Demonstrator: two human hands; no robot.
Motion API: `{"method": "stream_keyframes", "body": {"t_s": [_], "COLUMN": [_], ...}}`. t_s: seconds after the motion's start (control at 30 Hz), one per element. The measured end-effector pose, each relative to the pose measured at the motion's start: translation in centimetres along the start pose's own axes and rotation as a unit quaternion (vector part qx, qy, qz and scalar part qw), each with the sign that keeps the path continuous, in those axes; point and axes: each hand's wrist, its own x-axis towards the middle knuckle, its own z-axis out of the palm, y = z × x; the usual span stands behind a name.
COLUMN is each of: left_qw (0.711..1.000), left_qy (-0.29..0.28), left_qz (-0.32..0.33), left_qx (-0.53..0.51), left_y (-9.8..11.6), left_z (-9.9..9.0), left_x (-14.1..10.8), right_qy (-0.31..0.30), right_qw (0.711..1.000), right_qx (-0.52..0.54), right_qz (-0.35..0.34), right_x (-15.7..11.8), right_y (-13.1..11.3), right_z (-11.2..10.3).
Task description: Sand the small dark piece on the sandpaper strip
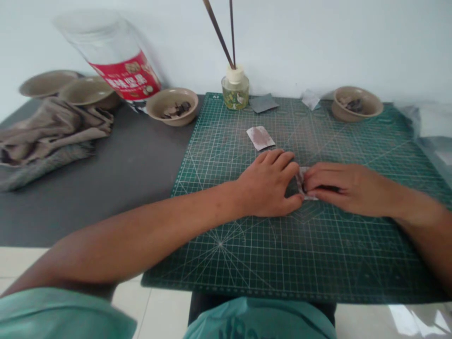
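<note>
A small whitish square (301, 182), which looks like a used piece of sandpaper, lies flat on the green cutting mat (254, 256) between my hands. My left hand (270, 184) rests at its left edge, thumb and fingers apart, with the thumb and a fingertip touching it. Over its right side, my right hand (348, 188) is closed in a pinch pressed down against the square. Whatever is between those fingers is hidden. Just beyond my left fingers lies another white square with a brown smudge (260, 137).
Along the back stand a reed diffuser (235, 89), a dark grey square (263, 103), a pale scrap (310, 100) and two bowls of small dark pieces (173, 117) (356, 113). At left are a large red-labelled jar (123, 75), more bowls (88, 92) and a crumpled brown cloth (52, 132).
</note>
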Motion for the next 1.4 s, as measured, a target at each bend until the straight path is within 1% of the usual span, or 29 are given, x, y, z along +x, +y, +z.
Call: {"method": "stream_keyframes", "body": {"t_s": [0.1,0.13,0.2,0.27,0.3,0.37,0.47,0.5,0.57,0.67,0.7,0.8,0.87,1.0,1.07,1.17,1.2,1.33,1.4], "left_qw": [1.0,1.0,1.0,1.0,1.0,1.0,1.0,1.0,1.0,1.0,1.0,1.0,1.0,1.0,1.0,1.0,1.0,1.0,1.0], "left_qy": [-0.003,-0.009,-0.013,-0.019,-0.019,-0.019,-0.016,-0.018,-0.023,-0.022,-0.019,-0.014,-0.013,-0.013,-0.013,-0.008,-0.008,-0.016,-0.019], "left_qz": [-0.008,-0.009,-0.009,-0.007,-0.005,-0.003,-0.006,-0.007,-0.009,-0.011,-0.011,-0.013,-0.012,-0.009,-0.008,-0.013,-0.015,-0.016,-0.015], "left_qx": [0.002,0.003,0.003,0.002,0.001,0.0,0.003,0.003,0.002,0.0,0.0,0.001,0.002,0.0,0.002,0.006,0.007,0.007,0.007], "left_y": [0.0,0.0,0.0,0.0,0.0,-0.1,-0.1,0.0,0.0,0.1,0.1,0.0,0.0,0.0,0.1,0.1,0.2,0.3,0.3], "left_z": [-0.1,-0.2,-0.2,-0.3,-0.3,-0.3,-0.3,-0.3,-0.3,-0.3,-0.3,-0.2,-0.1,-0.1,-0.1,-0.1,-0.2,-0.2,-0.2], "left_x": [0.0,0.0,0.0,0.1,0.1,0.1,0.2,0.2,0.3,0.3,0.3,0.2,0.2,0.1,0.1,0.1,0.2,0.2,0.2], "right_qy": [0.06,0.066,0.045,0.011,0.003,0.017,0.066,0.071,0.052,0.012,0.012,0.045,0.046,-0.016,-0.011,0.034,0.039,-0.005,0.0], "right_qw": [0.996,0.995,0.997,1.0,1.0,1.0,0.996,0.995,0.997,1.0,1.0,0.997,0.997,1.0,1.0,0.998,0.997,1.0,1.0], "right_qx": [-0.057,-0.067,-0.053,-0.014,0.001,0.0,-0.048,-0.057,-0.044,-0.007,-0.01,-0.056,-0.065,0.005,0.007,-0.05,-0.061,-0.021,-0.016], "right_qz": [0.024,0.031,0.031,0.016,0.01,0.011,0.035,0.039,0.033,0.004,0.001,0.017,0.024,0.002,0.0,0.023,0.028,0.002,-0.006], "right_x": [0.2,0.1,-0.1,-0.3,-0.3,-0.3,-0.3,-0.3,-0.4,-0.3,-0.1,0.2,0.0,-0.7,-0.7,-0.5,-0.6,-0.8,-0.7], "right_y": [0.5,0.7,0.8,0.4,0.1,-0.2,-0.2,-0.1,-0.2,-0.7,-0.8,-0.7,-0.5,-0.6,-0.8,-0.7,-0.6,-0.5,-0.6], "right_z": [0.0,-0.2,-0.5,-0.5,-0.3,0.0,0.1,0.0,0.0,0.4,0.5,0.4,0.0,0.0,0.3,0.3,0.2,0.0,0.3]}}
